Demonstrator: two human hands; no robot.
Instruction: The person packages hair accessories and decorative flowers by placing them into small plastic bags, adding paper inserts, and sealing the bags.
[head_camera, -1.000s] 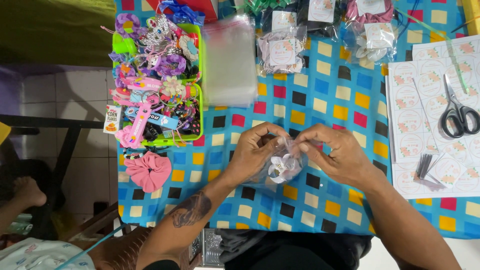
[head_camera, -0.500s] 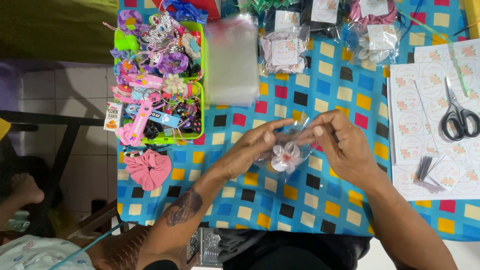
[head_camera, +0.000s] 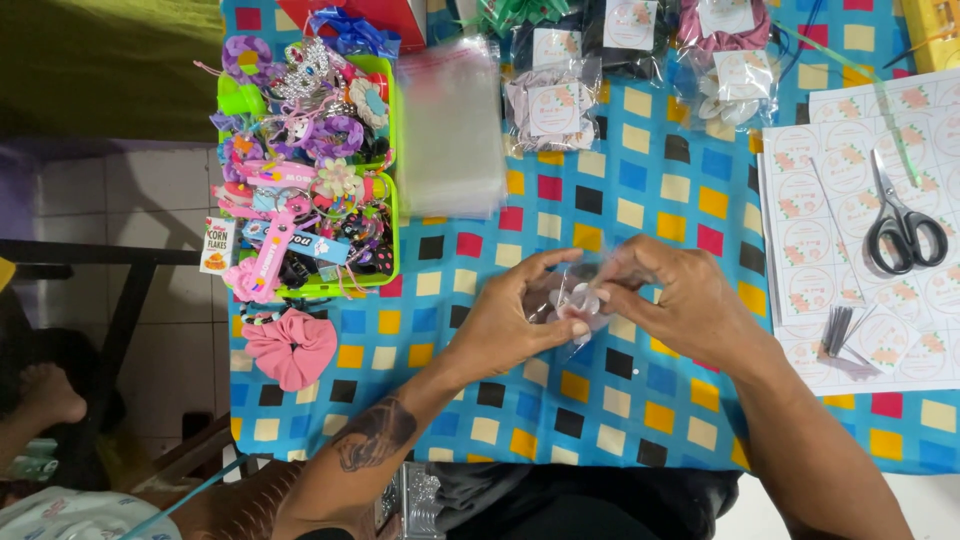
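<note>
A desk under a blue checked cloth (head_camera: 620, 420) carries everything, and the small clear bag (head_camera: 578, 300) held at its middle serves as the landmark. Up and to the left of that bag lies a stack of empty clear bags (head_camera: 450, 135), and further left a green basket (head_camera: 385, 215) brims with bright hair clips and trinkets. A pink scrunchie (head_camera: 290, 347) lies on the cloth left of the bag, below the basket. Above the bag sit packed scrunchies in labelled clear wraps (head_camera: 552, 105). To its right spread sheets of round stickers (head_camera: 810, 215), with black-handled scissors (head_camera: 903, 225) on them and a bundle of dark twist ties (head_camera: 840, 330) nearer. Nothing lies between the hands and the bag.

The left hand (head_camera: 515, 320) comes in from lower left, forearm tattooed, its grip pinching the bag's left side. The right hand (head_camera: 685, 300) mirrors it, fingers curled, pinching the right side. The bag holds a pale small item and hovers just above the cloth.
</note>
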